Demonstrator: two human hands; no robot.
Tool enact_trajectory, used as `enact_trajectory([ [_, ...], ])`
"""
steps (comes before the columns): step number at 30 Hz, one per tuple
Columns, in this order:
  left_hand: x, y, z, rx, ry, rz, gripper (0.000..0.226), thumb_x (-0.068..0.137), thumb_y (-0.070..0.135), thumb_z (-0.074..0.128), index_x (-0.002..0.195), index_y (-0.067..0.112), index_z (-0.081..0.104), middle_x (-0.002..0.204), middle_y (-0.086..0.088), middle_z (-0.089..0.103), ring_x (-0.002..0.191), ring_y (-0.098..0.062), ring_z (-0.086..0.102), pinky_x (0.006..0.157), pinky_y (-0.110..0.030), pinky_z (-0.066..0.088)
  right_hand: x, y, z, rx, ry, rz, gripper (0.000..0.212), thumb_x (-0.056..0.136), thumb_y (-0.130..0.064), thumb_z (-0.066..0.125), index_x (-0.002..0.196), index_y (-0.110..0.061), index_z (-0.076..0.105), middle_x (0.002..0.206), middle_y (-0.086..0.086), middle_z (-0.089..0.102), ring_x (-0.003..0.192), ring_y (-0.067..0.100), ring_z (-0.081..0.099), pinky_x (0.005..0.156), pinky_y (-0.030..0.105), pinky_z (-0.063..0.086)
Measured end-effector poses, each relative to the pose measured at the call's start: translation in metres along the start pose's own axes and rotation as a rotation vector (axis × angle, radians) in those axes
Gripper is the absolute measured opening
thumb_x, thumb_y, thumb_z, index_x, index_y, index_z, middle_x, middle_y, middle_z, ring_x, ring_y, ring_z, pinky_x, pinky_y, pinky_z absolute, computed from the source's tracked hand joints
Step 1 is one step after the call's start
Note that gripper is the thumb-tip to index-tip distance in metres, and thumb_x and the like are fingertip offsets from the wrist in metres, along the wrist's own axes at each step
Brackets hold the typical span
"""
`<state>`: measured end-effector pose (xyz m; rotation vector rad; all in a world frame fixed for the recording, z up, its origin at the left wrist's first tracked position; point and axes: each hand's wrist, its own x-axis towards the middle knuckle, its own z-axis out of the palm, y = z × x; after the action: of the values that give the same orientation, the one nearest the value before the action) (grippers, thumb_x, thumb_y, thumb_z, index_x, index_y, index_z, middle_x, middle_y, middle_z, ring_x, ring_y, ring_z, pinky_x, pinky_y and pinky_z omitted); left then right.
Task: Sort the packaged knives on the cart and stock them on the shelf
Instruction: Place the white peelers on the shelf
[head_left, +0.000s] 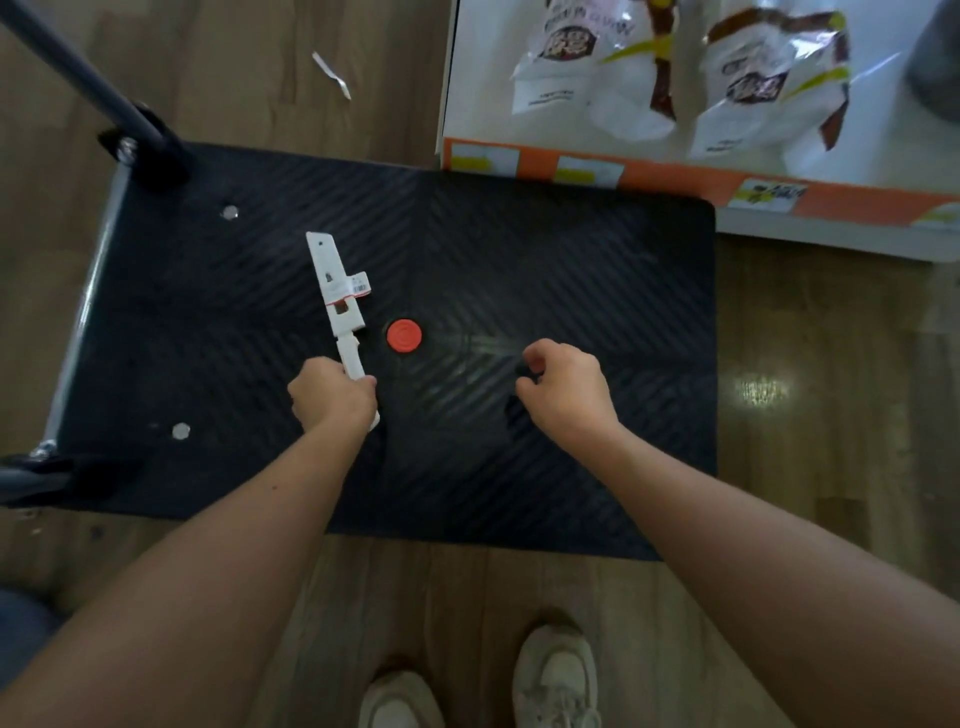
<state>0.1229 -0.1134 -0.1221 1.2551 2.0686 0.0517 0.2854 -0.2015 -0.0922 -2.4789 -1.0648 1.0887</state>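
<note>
One white packaged knife (337, 291) in my left hand (332, 397), gripped by the handle, blade end toward 12 o'clock over the black cart deck (571, 260). Right hand (563, 387) loosely curled; whether it holds anything I cannot tell. Red disc (404, 336) just beside the knife at 3 o'clock.

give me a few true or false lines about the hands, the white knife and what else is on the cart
1. The left hand grips the packaged knife by its handle end. True.
2. The right hand holds a second knife. False: no knife shows in it; its fingers are curled above the cart deck.
3. The red disc lies on the cart just right of the knife. True.
4. The knife's package is black. False: it is white, with a small label partway along.
5. The snack bags lie on the cart. False: they sit on the white shelf beyond it.
</note>
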Motion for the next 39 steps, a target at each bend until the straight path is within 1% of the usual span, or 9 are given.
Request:
enact_trajectory([
  [8,-0.085,0.051,-0.063,-0.053,-0.087,-0.03,0.021,0.081,0.01,0.067,0.101,0.002,0.068,0.107,-0.016,0.067,0.098,-0.029,0.064,0.081,-0.035,0.053,-0.066,-0.038,-0.086,0.011,0.015,-0.032,0.033,0.091,-0.01,0.052,0.124,-0.012,0.055,0.119,0.005,0.056,0.103,0.019,0.055,0.078,0.024,0.042],
  [11,-0.129,0.078,-0.098,-0.084,-0.129,0.02,0.022,0.082,0.013,0.067,0.103,0.005,0.068,0.105,-0.014,0.067,0.094,-0.026,0.065,0.077,-0.033,0.053,-0.1,-0.056,-0.132,0.011,0.035,-0.049,0.035,0.092,-0.012,0.053,0.127,-0.01,0.053,0.121,0.006,0.056,0.105,0.019,0.055,0.079,0.022,0.04],
  [14,-0.176,0.104,-0.141,-0.093,-0.117,0.166,0.023,0.084,0.018,0.066,0.104,0.007,0.068,0.102,-0.009,0.069,0.083,-0.017,0.061,0.072,-0.029,0.05,-0.139,-0.075,-0.18,0.014,0.065,-0.054,0.036,0.091,-0.014,0.055,0.127,-0.01,0.054,0.121,0.007,0.057,0.107,0.02,0.056,0.083,0.024,0.042],
  [17,-0.23,0.129,-0.191,-0.069,-0.097,0.415,0.023,0.087,0.018,0.06,0.107,0.009,0.066,0.098,-0.001,0.068,0.076,-0.005,0.055,0.069,-0.014,0.04,-0.183,-0.095,-0.228,0.021,0.1,-0.057,0.037,0.09,-0.016,0.057,0.127,-0.01,0.054,0.121,0.008,0.058,0.109,0.022,0.056,0.089,0.03,0.046],
  [22,-0.309,0.162,-0.268,-0.096,-0.074,0.668,0.025,0.086,0.017,0.061,0.109,0.009,0.065,0.102,-0.005,0.069,0.093,-0.015,0.063,0.084,-0.023,0.044,-0.257,-0.127,-0.306,0.075,0.172,-0.055,0.038,0.089,-0.016,0.058,0.126,-0.011,0.053,0.123,0.007,0.057,0.11,0.019,0.056,0.089,0.026,0.044],
  [24,-0.341,0.176,-0.299,-0.117,-0.079,0.713,0.028,0.085,0.019,0.061,0.111,0.009,0.064,0.104,-0.005,0.069,0.091,-0.012,0.061,0.085,-0.023,0.046,-0.294,-0.138,-0.338,0.144,0.237,-0.037,0.038,0.089,-0.014,0.059,0.126,-0.011,0.054,0.123,0.007,0.058,0.111,0.018,0.056,0.092,0.027,0.046],
  [28,-0.406,0.204,-0.348,-0.2,-0.104,0.742,0.028,0.086,0.019,0.062,0.112,0.01,0.064,0.102,-0.001,0.068,0.086,-0.003,0.055,0.071,-0.009,0.039,-0.353,-0.151,-0.395,0.15,0.322,-0.047,0.028,0.088,-0.01,0.058,0.116,-0.005,0.059,0.116,0.011,0.061,0.109,0.022,0.057,0.09,0.026,0.043],
  [35,-0.499,0.273,-0.385,-0.261,-0.135,0.878,0.029,0.085,0.018,0.063,0.112,0.007,0.063,0.104,-0.003,0.066,0.091,-0.01,0.056,0.079,-0.018,0.039,-0.4,-0.145,-0.487,0.165,0.413,-0.026,0.041,0.089,-0.017,0.057,0.129,-0.01,0.051,0.13,0.013,0.055,0.117,0.027,0.054,0.099,0.036,0.043],
  [39,-0.548,0.326,-0.376,-0.261,-0.081,1.007,0.027,0.087,0.022,0.06,0.111,0.01,0.064,0.102,-0.003,0.067,0.092,-0.012,0.058,0.078,-0.017,0.038,-0.406,-0.114,-0.552,0.123,0.463,-0.043,0.04,0.089,-0.02,0.056,0.128,-0.013,0.053,0.128,0.011,0.057,0.112,0.026,0.056,0.091,0.034,0.046],
])
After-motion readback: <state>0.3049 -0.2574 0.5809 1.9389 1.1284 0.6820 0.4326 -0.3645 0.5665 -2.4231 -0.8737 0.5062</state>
